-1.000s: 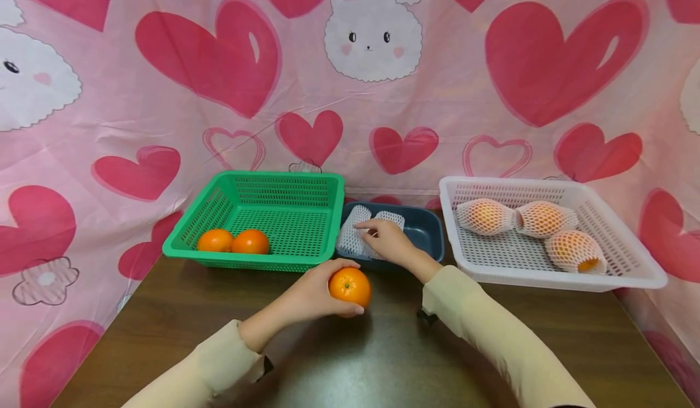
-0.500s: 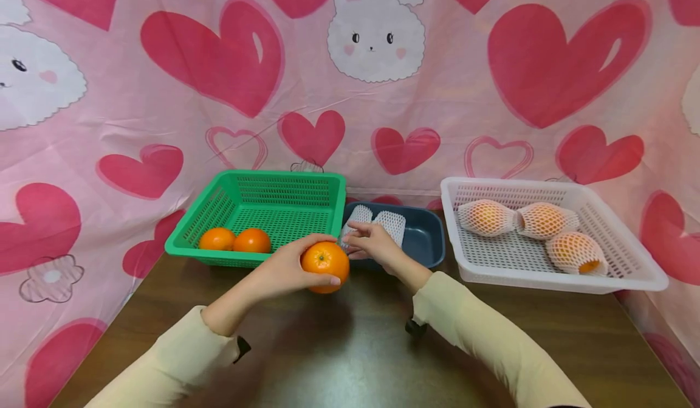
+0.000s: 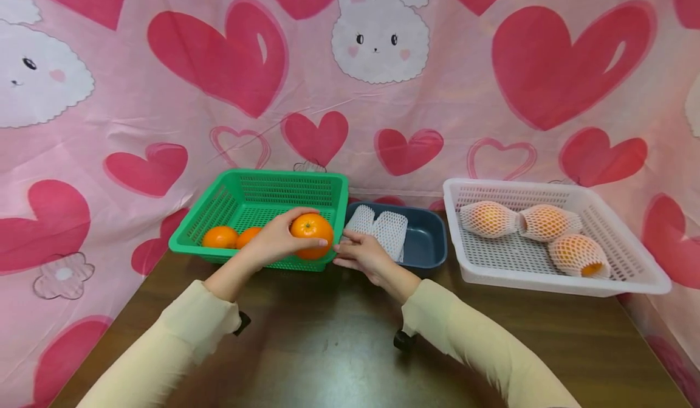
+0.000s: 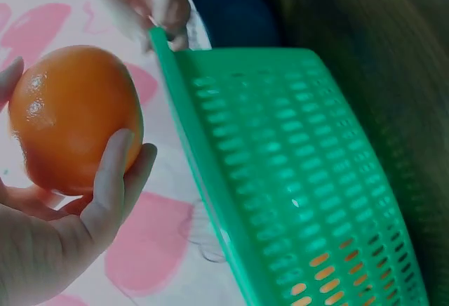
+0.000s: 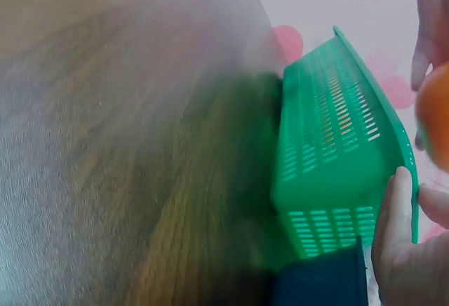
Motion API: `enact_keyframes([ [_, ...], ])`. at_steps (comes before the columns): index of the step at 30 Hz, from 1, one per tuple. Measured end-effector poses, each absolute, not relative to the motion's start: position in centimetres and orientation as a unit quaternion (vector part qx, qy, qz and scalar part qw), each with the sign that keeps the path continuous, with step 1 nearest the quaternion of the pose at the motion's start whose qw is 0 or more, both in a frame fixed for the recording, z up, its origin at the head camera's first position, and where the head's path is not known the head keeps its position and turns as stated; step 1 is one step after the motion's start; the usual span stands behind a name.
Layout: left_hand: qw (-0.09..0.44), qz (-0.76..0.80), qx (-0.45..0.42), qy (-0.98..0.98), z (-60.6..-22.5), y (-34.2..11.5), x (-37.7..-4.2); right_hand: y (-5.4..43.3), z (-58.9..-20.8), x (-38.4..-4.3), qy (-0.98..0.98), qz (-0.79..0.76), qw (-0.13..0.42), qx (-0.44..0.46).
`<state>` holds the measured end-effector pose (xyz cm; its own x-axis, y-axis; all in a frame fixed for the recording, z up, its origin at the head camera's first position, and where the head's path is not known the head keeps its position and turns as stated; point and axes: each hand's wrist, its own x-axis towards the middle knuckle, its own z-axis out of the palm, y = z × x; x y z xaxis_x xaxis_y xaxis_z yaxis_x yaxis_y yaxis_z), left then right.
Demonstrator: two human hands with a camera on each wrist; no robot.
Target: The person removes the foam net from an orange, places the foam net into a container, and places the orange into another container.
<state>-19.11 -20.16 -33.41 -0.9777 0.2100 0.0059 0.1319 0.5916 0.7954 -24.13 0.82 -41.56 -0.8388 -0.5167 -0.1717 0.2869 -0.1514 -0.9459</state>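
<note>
My left hand (image 3: 268,241) holds an orange (image 3: 310,236) over the front right corner of the green basket (image 3: 284,173). In the left wrist view the fingers curl round the orange (image 4: 77,120), which is raised beside the basket's rim. My right hand (image 3: 367,256) is at that same corner. Its fingers (image 5: 396,211) and thumb pinch the rim of the green basket (image 5: 319,130) from both sides in the right wrist view. Two more oranges (image 3: 220,237) lie in the basket's front left, one partly hidden by my left hand.
A navy tray (image 3: 429,231) beside the green basket contains white foam nets (image 3: 391,231). To the right, a white basket (image 3: 538,281) bears three net-wrapped fruits (image 3: 489,219). A pink patterned cloth (image 3: 404,104) hangs behind the brown table (image 3: 339,353).
My left hand has carried the orange leftward and up, from in front of the tray to the green basket. My right hand has moved from the foam nets to the basket's corner.
</note>
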Motion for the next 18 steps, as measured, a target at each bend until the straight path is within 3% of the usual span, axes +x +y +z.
enact_keyframes([
  [18,0.030,0.383,0.012,0.923,-37.2,-22.1,-22.4,0.6,-41.3,-23.7,0.570,-0.771,0.274,-0.078],
])
